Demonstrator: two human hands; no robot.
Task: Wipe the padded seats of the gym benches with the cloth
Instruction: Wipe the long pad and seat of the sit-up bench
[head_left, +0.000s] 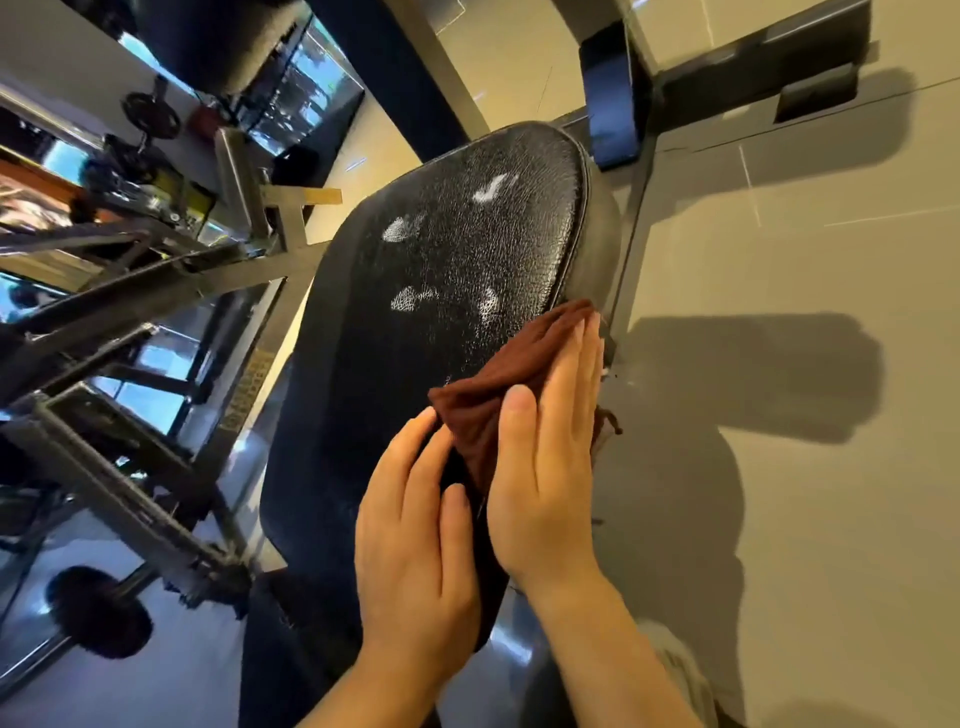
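The brown cloth (511, 374) lies bunched at the right edge of the padded seat (441, 291); being soft and limp, it probably wipes best pinned flat. The right hand (545, 467) presses it with straight fingers, while the left hand (415, 530), also flat, rests on the seat touching its near corner.

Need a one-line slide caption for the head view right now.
Right hand presses a brown cloth flat on the black padded seat, left hand beside it touching the cloth's edge.

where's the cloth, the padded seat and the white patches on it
cloth (501, 374): head view, on its bunched brown middle beside the right hand's fingers.
padded seat (384, 364): head view, on bare black padding left of the cloth.
white patches (397, 228): head view, on the upper-left patch of four.
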